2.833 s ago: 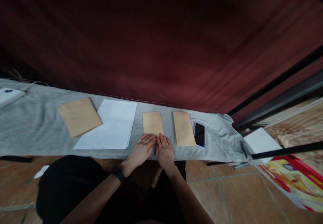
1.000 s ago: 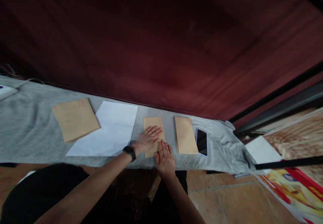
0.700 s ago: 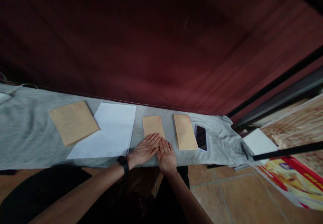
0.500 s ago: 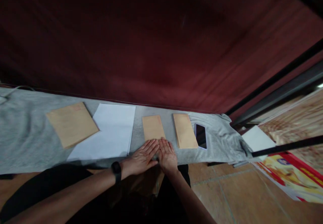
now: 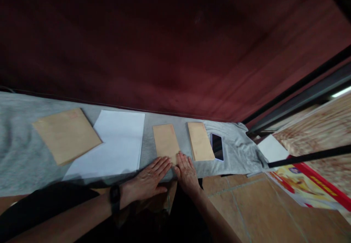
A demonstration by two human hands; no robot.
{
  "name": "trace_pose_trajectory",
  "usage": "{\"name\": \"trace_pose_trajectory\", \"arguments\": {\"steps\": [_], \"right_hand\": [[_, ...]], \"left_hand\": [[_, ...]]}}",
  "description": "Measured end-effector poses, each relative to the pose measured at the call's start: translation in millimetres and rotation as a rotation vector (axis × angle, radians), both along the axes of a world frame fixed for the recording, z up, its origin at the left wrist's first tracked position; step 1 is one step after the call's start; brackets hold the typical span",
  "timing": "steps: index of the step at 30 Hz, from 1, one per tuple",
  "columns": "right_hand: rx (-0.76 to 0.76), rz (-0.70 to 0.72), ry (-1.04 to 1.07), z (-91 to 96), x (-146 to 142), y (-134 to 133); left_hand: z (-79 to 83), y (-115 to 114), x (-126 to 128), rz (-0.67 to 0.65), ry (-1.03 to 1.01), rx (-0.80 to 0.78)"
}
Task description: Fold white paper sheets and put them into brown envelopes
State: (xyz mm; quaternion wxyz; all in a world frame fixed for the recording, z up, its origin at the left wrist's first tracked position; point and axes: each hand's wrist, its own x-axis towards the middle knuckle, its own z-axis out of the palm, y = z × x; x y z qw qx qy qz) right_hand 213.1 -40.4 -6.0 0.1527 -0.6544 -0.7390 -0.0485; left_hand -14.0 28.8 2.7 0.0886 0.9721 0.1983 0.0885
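Pressing evenly should keep the rectangular brown paper envelope (image 5: 166,139) smooth; bare left hand (image 5: 148,180) and right hand (image 5: 188,175) rest at its near end, each grip outstretched, clasping nothing.

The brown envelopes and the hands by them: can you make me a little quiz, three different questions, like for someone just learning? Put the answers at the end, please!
1. True or false: a black wristband is on the left wrist.
2. Fill in near or far: the left hand and right hand are at the ____ end of the middle brown envelope.
3. Which lies partly over the white paper? A) the phone B) the brown envelopes on the left C) the middle brown envelope

Key: 1. True. 2. Near. 3. B.
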Motion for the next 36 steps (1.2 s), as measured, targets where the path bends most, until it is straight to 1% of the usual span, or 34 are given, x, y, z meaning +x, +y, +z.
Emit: {"name": "trace_pose_trajectory", "arguments": {"steps": [2,4,7,9,10,13,16,19,25,28,30,31,34,36], "right_hand": [[-0.021,0.019,0.03,5.4,5.7,6.9],[-0.057,0.055,0.074,11.0,8.5,21.5],[-0.135,0.168,0.104,14.6,3.3,52.6],[-0.178,0.244,0.076,12.8,-4.6,73.2],[-0.186,0.259,0.052,11.1,-8.5,82.2],[-0.182,0.255,-0.006,5.6,-15.7,103.5],[-0.162,0.235,-0.029,2.0,-15.5,119.8],[-0.156,0.185,-0.026,-1.0,-13.8,136.9],[-0.164,0.093,0.018,-3.6,-18.1,173.4],[-0.153,0.05,0.019,-0.5,-22.7,179.0],[-0.144,0.05,0.008,1.0,-26.2,173.3],[-0.14,0.078,-0.002,1.1,-27.8,167.9],[-0.145,0.296,-0.041,0.5,-30.7,148.4],[-0.157,0.387,-0.047,1.1,-31.2,139.6]], "left_hand": [[0.6,-2.1,1.1,0.005,-0.024,0.016],[-0.5,-4.4,2.9,0.006,-0.047,0.037],[-5.5,-6.4,5.2,0.004,-0.054,0.05],[-9.9,-6.7,5.7,0.01,-0.052,0.042],[-11.7,-6.7,5.7,0.014,-0.053,0.034],[-12.8,-6.1,5.2,0.021,-0.059,0.002],[-7.3,-5.2,4.5,0.01,-0.062,-0.022],[-2.4,-4.8,4.4,0.007,-0.062,-0.03],[-6.3,-5.0,8.2,-0.004,-0.041,0.024],[-4.8,-4.2,9.1,-0.028,-0.024,0.051],[-1.4,-4.1,8.6,-0.03,-0.016,0.069],[0.6,-4.5,8.1,-0.024,-0.013,0.076],[4.8,-6.6,6.8,-0.009,-0.022,0.085],[4.7,-7.4,6.8,-0.016,-0.028,0.079]]}}
